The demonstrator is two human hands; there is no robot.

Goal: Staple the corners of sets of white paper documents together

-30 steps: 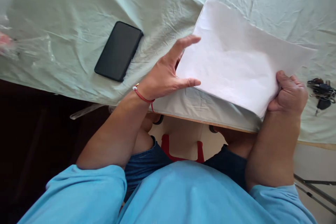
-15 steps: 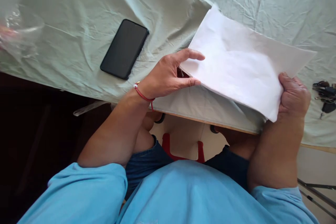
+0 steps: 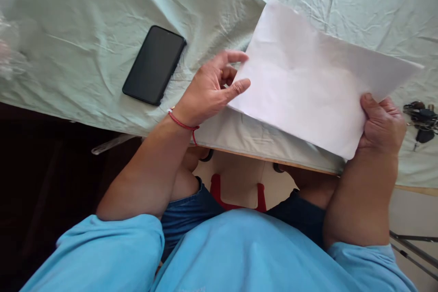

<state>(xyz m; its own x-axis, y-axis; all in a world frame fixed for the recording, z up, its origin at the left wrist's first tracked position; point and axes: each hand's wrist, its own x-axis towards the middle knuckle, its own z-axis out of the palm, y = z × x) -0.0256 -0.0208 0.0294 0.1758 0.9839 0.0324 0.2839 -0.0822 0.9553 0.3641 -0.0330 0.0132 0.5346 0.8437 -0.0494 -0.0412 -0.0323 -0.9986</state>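
right of centre in the head view, a white sheet of paper (image 3: pixel 315 86) is held tilted above the wrinkled pale green tablecloth (image 3: pixel 102 13), its lower right corner pinched in the closed right hand (image 3: pixel 381 123). the left hand (image 3: pixel 212 89) touches its left edge with loosely curled, half-open fingers, gripping nothing. a flat black phone (image 3: pixel 153 65) lies at upper left, and a bunch of keys (image 3: pixel 422 123) at the right edge.

Since 0.5 s ago: my left hand (image 3: pixel 208 91) has curled; index finger and thumb, then spread along the paper sheet (image 3: pixel 318 86), now sit closer together at its left edge. Sheet's far left corner is raised and tilted up vs. before. My right hand (image 3: pixel 381 123) has shifted slightly lower on the near right corner.
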